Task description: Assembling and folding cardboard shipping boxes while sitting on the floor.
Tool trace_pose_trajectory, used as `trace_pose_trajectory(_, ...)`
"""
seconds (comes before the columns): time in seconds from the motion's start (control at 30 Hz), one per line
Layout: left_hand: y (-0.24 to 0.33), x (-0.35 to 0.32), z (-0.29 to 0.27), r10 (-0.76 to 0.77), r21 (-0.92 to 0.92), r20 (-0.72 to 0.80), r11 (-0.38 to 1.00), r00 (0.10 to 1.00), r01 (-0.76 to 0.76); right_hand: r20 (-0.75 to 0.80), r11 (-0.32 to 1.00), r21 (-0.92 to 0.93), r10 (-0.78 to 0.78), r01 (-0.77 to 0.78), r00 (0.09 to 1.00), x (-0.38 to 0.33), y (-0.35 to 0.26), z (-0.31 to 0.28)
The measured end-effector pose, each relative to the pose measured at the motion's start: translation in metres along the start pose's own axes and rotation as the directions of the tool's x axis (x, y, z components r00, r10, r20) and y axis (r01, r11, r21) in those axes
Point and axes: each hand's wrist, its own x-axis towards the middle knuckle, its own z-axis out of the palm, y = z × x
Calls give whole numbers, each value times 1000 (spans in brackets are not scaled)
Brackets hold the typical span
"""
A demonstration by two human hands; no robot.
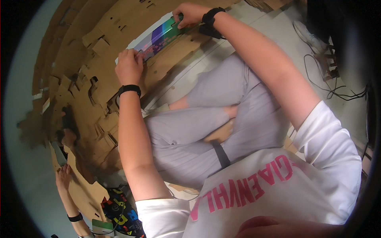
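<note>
A long, flat printed carton (160,38), coloured purple, blue and green with a pale edge, lies across the brown cardboard (158,71) beyond my crossed legs. The fingers of my left hand (129,66) are bent over its left end, near some pink print. At the green end, my right hand (189,16) pinches the edge between thumb and fingers. A black band circles each of my wrists. Whether the carton is folded flat or has depth I cannot tell.
Torn cardboard pieces (101,45) and cut flaps lie at the left. Another person's hand (62,176) touches a cardboard sheet at lower left, near a black bag with coloured letters (121,210). A shoe (309,36) and a black cable (341,93) are at the right.
</note>
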Motion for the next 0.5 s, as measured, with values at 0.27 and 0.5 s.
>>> trace_pose_trajectory(0.27,-1,2,3,66,31,-45,997,997,-65,-4,955,-296,-2,1,1000,3,-6,7)
trace_pose_trajectory(0.5,0,4,6,137,119,-30,984,990,-132,-62,948,-299,-133,109,989,1,-3,18)
